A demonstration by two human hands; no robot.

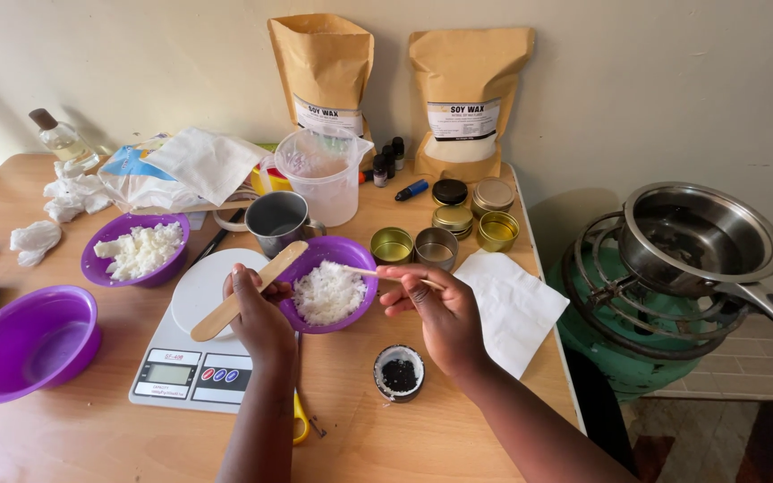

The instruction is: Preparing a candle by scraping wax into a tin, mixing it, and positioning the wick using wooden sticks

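My left hand (pixel 259 317) grips a flat wooden stirring stick (pixel 248 292) that slants up to the rim of a purple bowl (pixel 347 252) filled with white wax flakes (pixel 327 292). My right hand (pixel 436 313) pinches a thin wooden stick (pixel 376 274) whose tip reaches over the same bowl. A small round tin of black granules (pixel 399 373) sits just below my right hand. The left hand hovers over a white kitchen scale (pixel 194 353).
Another purple bowl of flakes (pixel 140 250), an empty purple bowl (pixel 29 342), a metal cup (pixel 278 220), a clear plastic jug (pixel 323 173), several gold tins (pixel 445 231), two brown paper bags (pixel 464 100), a white napkin (pixel 509 306). A steel pan (pixel 700 240) sits on a gas burner off the table's right edge.
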